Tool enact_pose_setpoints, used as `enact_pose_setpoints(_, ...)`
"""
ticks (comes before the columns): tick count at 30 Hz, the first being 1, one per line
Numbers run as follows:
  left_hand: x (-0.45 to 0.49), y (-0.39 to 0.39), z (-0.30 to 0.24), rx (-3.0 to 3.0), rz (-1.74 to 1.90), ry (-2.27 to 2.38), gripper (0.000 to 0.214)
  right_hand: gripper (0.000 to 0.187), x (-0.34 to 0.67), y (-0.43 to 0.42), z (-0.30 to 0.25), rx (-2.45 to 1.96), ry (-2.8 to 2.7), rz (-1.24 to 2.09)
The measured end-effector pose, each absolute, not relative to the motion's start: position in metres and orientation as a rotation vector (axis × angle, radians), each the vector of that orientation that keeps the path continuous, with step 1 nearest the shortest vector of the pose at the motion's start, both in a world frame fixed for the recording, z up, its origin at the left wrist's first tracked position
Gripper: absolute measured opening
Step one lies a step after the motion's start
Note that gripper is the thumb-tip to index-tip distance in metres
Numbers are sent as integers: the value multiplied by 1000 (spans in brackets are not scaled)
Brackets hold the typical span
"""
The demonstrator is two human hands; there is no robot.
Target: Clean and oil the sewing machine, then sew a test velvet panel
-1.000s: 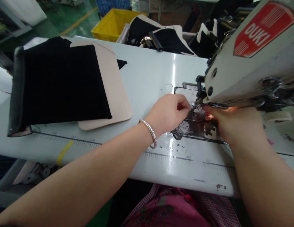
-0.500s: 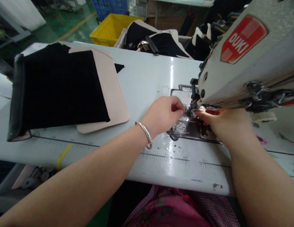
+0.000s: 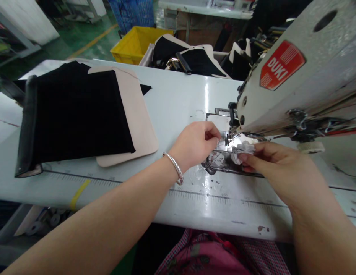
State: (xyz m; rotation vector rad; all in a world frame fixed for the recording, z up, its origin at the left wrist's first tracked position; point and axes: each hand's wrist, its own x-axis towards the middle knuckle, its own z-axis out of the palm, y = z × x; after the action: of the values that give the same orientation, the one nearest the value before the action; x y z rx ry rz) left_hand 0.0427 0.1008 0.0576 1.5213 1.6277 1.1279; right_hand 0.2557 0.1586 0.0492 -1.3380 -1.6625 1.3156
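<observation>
My right hand (image 3: 269, 158) pinches a crumpled whitish wad (image 3: 243, 150), cloth or tissue, just to the right of the needle area of the sewing machine (image 3: 298, 72). My left hand (image 3: 196, 141), with a silver bangle at the wrist, is closed in a pinch left of the presser foot (image 3: 228, 140). What sits between its fingertips, if anything, is too small to make out. Under both hands lies the worn metal needle plate (image 3: 220, 160). A black fabric panel (image 3: 80, 114) with a beige piece (image 3: 137, 114) under it rests farther left on the table.
Behind the white table (image 3: 178, 95) stand a yellow crate (image 3: 129, 46) and a bin of black and beige pieces (image 3: 200, 59). Ruler marks and a yellow strip (image 3: 79, 194) run along the front edge. The machine head overhangs the right side.
My right hand has drawn back toward me and right from under the needle, bringing the whitish wad into clear view. My left hand stays pinched near the presser foot. The camera view has shifted slightly.
</observation>
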Motion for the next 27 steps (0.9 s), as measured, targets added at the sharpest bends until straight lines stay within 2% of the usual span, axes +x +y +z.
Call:
enact_pose_setpoints(7,49,92,62,1439,1088,1351,20,26,255,113,57,-1159,-1048,1906)
enact_pose_setpoints(13,68,72,66,1133,1139,970,36,33,244,95,56,-1026,-743,2147)
enact_pose_setpoints(16,75,59,70,1095,1172,1053,27,29,247,90,57,-984,-882,2209)
enact_pose_setpoints(18,73,52,72,1100,1154,1221,19,31,258,93,56,-1056,-1247,2044)
enact_pose_setpoints(21,61,55,72,1041,1148,1505,17,33,281,109,48,-1246,-1867,1254)
enact_pose_setpoints(23,54,67,69,1054,1153,1660,18,26,294,122,39,-1268,-2038,806)
enact_pose_setpoints(25,52,85,63,1083,1121,1722,18,20,301,131,31,-1232,-2100,649)
enact_pose_setpoints(27,57,103,57,1086,1098,1724,17,16,304,135,26,-1194,-2119,632)
